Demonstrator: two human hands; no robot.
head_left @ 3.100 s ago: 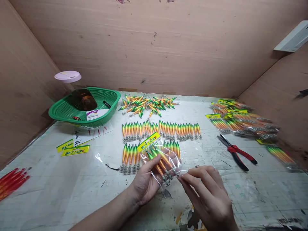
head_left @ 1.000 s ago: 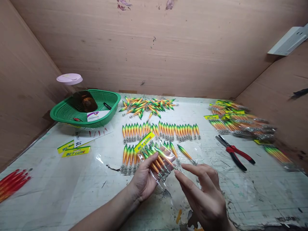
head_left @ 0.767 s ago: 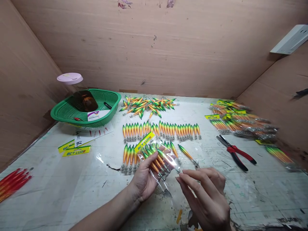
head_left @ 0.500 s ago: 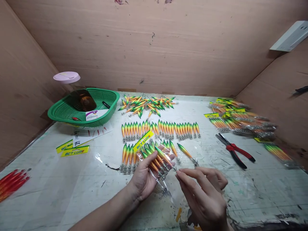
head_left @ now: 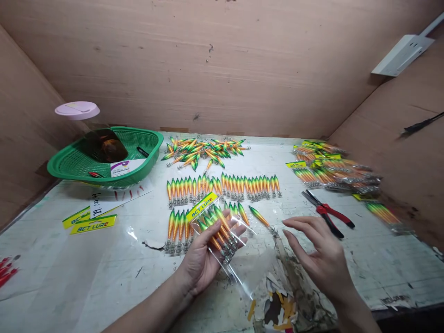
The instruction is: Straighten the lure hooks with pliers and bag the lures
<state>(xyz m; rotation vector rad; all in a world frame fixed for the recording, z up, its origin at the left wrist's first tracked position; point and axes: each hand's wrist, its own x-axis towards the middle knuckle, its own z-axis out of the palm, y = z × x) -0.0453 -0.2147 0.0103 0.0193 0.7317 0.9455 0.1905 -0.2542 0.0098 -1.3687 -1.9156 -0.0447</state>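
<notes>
My left hand [head_left: 199, 261] grips a clear plastic bag [head_left: 222, 236] with a yellow BCT LURE header, holding several orange-green squid lures. My right hand [head_left: 321, 256] hovers open to the right of the bag, fingers spread, holding nothing. A single loose lure [head_left: 261, 218] lies on the table between the bag and my right hand. Behind the bag are a short row of lures [head_left: 176, 226], a long row [head_left: 222, 186] and a loose heap [head_left: 203, 151].
A green basket [head_left: 79, 162] stands back left with a pink lid [head_left: 77, 110] above it. Yellow header cards [head_left: 92, 225] lie left. Red-handled pliers [head_left: 328, 215] and a pile of filled bags [head_left: 333, 171] sit right. Red lures [head_left: 6, 273] at far left edge. Wooden walls enclose the table.
My right hand let go of the bag's open end and moved right, fingers opening. The left hand still holds the bag. The view has shifted slightly right.
</notes>
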